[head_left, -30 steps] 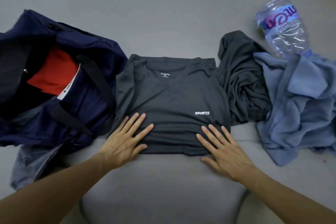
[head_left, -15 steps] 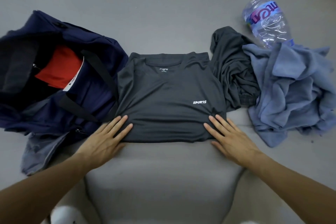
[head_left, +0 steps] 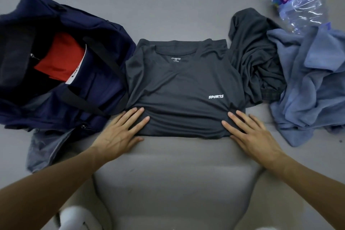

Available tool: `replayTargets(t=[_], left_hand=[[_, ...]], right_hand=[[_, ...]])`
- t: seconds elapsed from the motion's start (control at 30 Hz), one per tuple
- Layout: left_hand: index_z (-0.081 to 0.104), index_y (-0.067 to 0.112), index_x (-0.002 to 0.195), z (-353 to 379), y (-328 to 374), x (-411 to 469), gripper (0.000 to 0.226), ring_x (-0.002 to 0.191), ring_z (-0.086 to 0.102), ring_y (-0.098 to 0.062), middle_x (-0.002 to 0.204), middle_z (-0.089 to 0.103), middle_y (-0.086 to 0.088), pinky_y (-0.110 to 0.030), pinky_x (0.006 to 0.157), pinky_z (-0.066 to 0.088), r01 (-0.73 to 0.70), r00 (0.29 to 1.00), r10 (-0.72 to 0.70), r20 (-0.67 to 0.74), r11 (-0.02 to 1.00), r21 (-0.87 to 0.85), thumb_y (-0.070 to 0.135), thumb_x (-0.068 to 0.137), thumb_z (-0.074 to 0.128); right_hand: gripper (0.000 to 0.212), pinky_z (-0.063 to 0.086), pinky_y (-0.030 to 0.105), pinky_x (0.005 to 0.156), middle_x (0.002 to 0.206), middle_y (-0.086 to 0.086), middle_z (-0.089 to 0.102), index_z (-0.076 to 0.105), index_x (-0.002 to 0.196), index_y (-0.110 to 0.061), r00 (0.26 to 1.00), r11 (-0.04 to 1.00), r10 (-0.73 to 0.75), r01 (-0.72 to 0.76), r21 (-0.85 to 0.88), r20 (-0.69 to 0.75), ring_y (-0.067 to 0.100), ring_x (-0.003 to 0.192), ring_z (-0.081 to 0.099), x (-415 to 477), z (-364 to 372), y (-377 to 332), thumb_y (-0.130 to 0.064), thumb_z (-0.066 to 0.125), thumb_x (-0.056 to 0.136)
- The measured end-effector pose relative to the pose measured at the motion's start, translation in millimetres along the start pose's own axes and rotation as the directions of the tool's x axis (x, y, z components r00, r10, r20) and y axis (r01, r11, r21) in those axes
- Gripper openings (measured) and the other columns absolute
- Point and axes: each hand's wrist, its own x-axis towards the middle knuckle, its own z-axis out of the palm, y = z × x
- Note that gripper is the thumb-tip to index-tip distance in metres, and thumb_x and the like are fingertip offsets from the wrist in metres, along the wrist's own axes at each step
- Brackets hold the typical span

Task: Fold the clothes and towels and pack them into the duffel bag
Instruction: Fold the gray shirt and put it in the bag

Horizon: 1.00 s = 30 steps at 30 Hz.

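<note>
At the bottom edge, a blurred white object shows beside a rounded, padded grey cushion that juts toward the person. Both bare forearms reach forward over it.

The left hand lies flat with its fingers straight and spread, the fingertips resting on the near left corner of the dark grey T-shirt. The right hand mirrors it, flat with its fingers extended, on the near right corner. Neither hand grips anything. The cloth is bunched into small wrinkles at the fingertips.

The T-shirt lies between the hands and beyond them, face up, with its sides tucked in and its lower edge straight along the cushion's far edge. The collar points away, and a white "SPORTS" print sits toward its right side.

Everything rests on a plain grey surface.

To the left, touching the shirt's side, the navy duffel bag lies open with a red garment inside and a black strap across its mouth. Greyish fabric spreads out from under its near side.

To the right, a crumpled dark garment touches the shirt, and a rumpled blue towel lies heaped against it. Farthest away, at the top right, a clear plastic bottle lies with one end on the towel.
</note>
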Motion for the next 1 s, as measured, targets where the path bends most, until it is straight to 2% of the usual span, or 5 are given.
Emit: replayTargets(t=[0.23,0.57,0.8,0.9,1.0], left_hand=[[0.040,0.014,0.153,-9,-13,9,0.056,0.143,0.040,-0.027,0.161,0.033,-0.006,-0.043,0.107,0.045,0.000,0.998,-0.005,-0.062,0.997,-0.080,0.038,0.103,0.035],[0.069,0.011,0.125,-36,-7,5,0.045,0.122,0.063,-0.020,0.137,0.063,-0.003,-0.031,0.104,0.048,0.001,0.993,-0.027,-0.117,0.976,-0.218,0.027,0.094,0.040],[0.062,0.034,0.112,-89,-6,-18,0.028,0.074,0.068,-0.009,0.087,0.069,0.017,-0.032,0.062,0.054,0.183,0.962,-0.258,-0.086,0.847,-0.499,0.037,0.094,0.041],[0.066,0.028,0.114,-110,-24,14,0.028,0.082,0.072,-0.019,0.091,0.075,0.008,-0.034,0.067,0.053,0.220,0.908,-0.355,-0.223,0.857,-0.465,0.032,0.095,0.046],[0.066,0.026,0.115,-125,-45,61,0.021,0.093,0.069,-0.030,0.097,0.075,-0.002,-0.040,0.076,0.050,0.310,0.839,-0.473,-0.270,0.822,-0.477,0.021,0.097,0.056]], right_hand=[[0.043,0.041,0.049,0.106,0.151,0.002,0.050,0.060,0.138,-0.029,0.998,0.996,0.058,-0.058,0.072,0.001,0.029,0.139,0.046,6,-11,-6,-0.036,0.040,0.100],[0.042,0.041,0.039,0.106,0.143,-0.010,0.057,0.072,0.121,-0.030,0.981,0.937,0.182,-0.194,0.291,0.070,0.017,0.137,0.044,6,-30,-24,-0.042,0.039,0.098],[0.021,0.046,0.028,0.096,0.114,-0.020,0.071,0.067,0.113,-0.047,0.922,0.821,0.078,-0.275,0.500,0.379,0.008,0.111,0.063,30,-86,-9,-0.037,0.053,0.100],[0.018,0.051,0.042,0.090,0.107,-0.009,0.074,0.061,0.112,-0.042,0.949,0.823,0.186,-0.292,0.487,0.255,0.024,0.106,0.067,66,-113,1,-0.041,0.050,0.098],[0.024,0.048,0.038,0.078,0.101,0.001,0.074,0.069,0.106,-0.028,0.949,0.845,0.293,-0.314,0.433,0.116,0.032,0.100,0.065,116,-131,13,-0.037,0.048,0.100]])
